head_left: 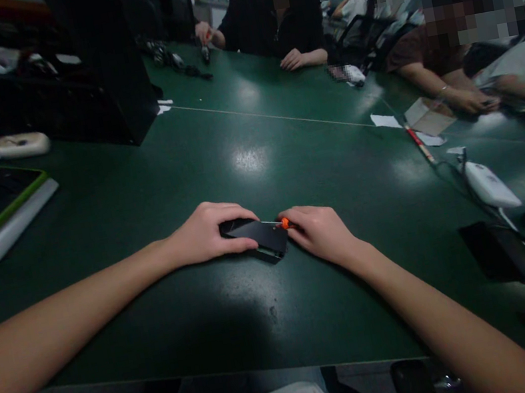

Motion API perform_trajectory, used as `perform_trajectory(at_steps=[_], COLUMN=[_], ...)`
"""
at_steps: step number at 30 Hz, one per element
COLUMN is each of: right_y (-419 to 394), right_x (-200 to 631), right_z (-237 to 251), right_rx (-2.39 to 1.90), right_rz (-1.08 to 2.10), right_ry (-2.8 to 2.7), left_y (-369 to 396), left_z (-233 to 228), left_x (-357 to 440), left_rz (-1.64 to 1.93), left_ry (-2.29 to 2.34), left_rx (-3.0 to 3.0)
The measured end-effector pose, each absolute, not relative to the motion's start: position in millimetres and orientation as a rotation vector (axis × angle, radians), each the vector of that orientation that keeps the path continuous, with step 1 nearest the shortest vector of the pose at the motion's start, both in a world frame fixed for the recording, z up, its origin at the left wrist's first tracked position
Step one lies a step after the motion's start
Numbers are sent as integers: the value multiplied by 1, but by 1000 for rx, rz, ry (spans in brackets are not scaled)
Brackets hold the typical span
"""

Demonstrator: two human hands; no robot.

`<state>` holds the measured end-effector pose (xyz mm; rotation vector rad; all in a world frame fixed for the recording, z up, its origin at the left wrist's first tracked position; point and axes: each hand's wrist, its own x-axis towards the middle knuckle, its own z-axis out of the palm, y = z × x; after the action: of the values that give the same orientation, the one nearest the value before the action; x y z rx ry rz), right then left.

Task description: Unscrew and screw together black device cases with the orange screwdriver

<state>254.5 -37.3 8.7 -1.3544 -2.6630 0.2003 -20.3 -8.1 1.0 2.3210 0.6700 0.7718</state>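
L hand (211,233) is gripping a small black case (271,235), thumb lying along the near side, fingers curling round the far side. R hand (322,230) is pinching an orange-handled tool (286,223), prob. a screwdriver, its thin shaft pointing L & running by the case's far edge; contact at the tip is too small to make out. Case is showing b/w both hands over the near part of the green bench (149,189), running at a slant, its R end facing the R hand; can't tell if it's resting fully on the surface. Step in hand, my read: R hand is working the tool at the case edge while L hand is steadying it. Next move is prob. calling for a firm L grip, w/ the shaft lining up & light pressure, so the tip isn't slipping toward the L hand.
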Motion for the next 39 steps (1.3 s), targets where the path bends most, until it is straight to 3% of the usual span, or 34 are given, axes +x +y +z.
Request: perform_trajectory(at_steps=[10, 28, 39], right_y=[-30, -38, -65], right_x=[269, 258, 229], right_z=[8, 7, 19], right_rx=[-1360, -1067, -962], right_rz=[243, 282, 127], right_ry=[-2485, -2403, -2504], left_y=[4, 5, 6], left_z=[-3, -3, -4], left_x=[-20, -18, -17], left_rz=[939, 921, 930], left_ry=[889, 871, 872], left_rx=[1707, 1677, 1483])
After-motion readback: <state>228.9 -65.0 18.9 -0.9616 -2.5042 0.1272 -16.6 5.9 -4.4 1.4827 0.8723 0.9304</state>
